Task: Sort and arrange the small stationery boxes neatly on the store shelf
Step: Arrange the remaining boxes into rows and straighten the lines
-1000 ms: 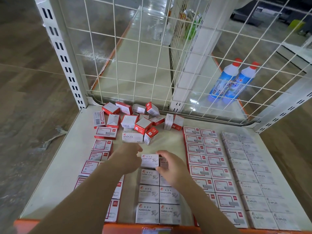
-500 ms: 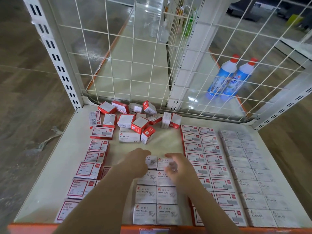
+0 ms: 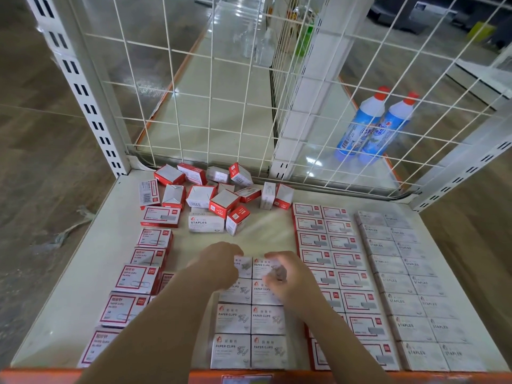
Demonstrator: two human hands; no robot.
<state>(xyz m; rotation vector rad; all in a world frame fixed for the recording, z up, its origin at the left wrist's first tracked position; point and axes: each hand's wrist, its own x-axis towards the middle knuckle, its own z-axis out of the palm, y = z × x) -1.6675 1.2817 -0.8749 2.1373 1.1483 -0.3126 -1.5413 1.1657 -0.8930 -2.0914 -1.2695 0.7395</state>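
Both hands work at the far end of the paper clip boxes [image 3: 250,317], a two-wide block laid flat at the middle front of the shelf [image 3: 63,306]. The left hand [image 3: 219,266] rests on the top left box, fingers curled over its far edge. The right hand [image 3: 285,274] covers the top right box; its fingers are blurred, so the grip cannot be confirmed. A loose pile of red-and-white boxes [image 3: 219,196] lies at the back. Red-bordered boxes [image 3: 329,259] and staples boxes [image 3: 407,286] stand in neat rows to the right.
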